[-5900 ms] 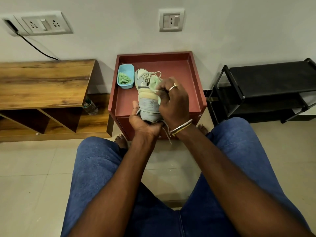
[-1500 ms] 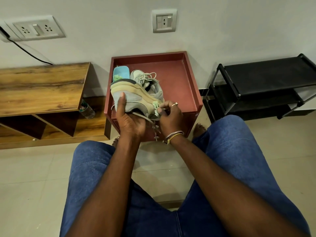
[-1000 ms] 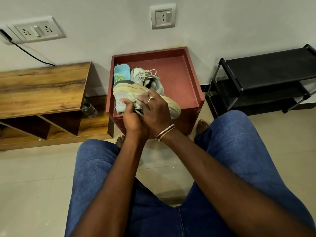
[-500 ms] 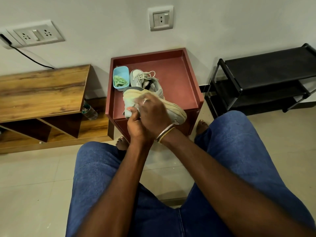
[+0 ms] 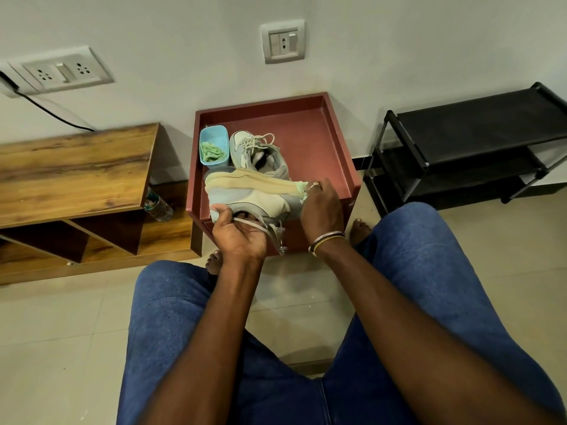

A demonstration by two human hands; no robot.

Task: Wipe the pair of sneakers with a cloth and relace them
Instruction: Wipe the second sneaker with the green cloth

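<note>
Sneaker [image 5: 254, 197] is held on its side above the red table [image 5: 337, 148] front edge, long axis left-right; left hand [image 5: 239, 237] grips its heel opening; right hand [image 5: 322, 207] pinches the green cloth [image 5: 302, 189] against the toe end.

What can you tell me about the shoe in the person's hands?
The held sneaker is pale grey-blue and cream, fabric-like, with a thick tan sole. It lies on its side, sole toward the wall, over the front of the red table. The left hand grips its opening, loose laces dangling below; the right hand presses a green cloth against its right end.
</note>
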